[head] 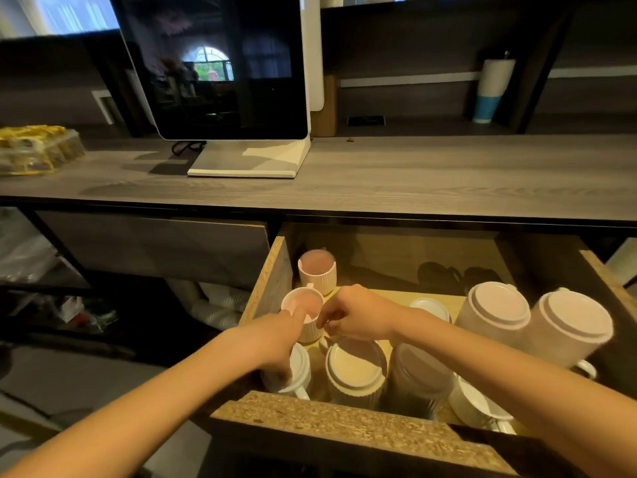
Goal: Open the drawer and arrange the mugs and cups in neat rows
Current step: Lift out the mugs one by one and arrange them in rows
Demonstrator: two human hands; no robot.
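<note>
Below the counter (413, 181) the drawer (272, 270) stands pulled out. Upturned mugs (355, 370) crowd its 6 and 3 o'clock areas. At 10 o'clock the upright pink mug (301, 301) sits just before the back mug (317, 270), seemingly starting a row. The left hand (275, 336) hooks its fingers over the rim, and the right hand (358, 317) pinches its 3 o'clock side.

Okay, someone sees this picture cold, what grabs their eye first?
Most likely the left hand and right hand, which meet at an upright ribbed mug by the left wall of the open drawer, low in the middle. Pale upside-down mugs crowd the drawer's near and right sides. Above, a big dark screen stands on the grey counter.
</note>
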